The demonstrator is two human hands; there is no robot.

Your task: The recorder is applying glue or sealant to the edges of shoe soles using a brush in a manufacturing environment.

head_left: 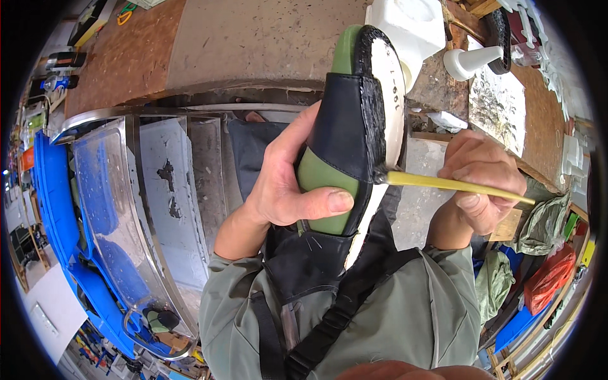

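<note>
My left hand (288,180) is wrapped round a green and black shoe upper (342,120), its thumb lying across the green side. The shoe's underside faces right and shows a white insole (394,101) with handwritten marks. A dark, rough folded margin (375,130) runs along the insole's edge. In my right hand (482,180) is a slim brush (430,182) with a yellow handle, gripped in closed fingers. Its dark bristle tip touches the margin around the middle of the shoe. The lower end of the shoe sits close to my apron.
A worn workbench (234,47) stretches across the far side. On its right are a white plastic jug (408,28), a white cone-shaped nozzle (472,62) and a stained sheet (497,104). A metal-framed rack (130,209) and blue bins (54,190) stand left; a red bag (550,278) lies right.
</note>
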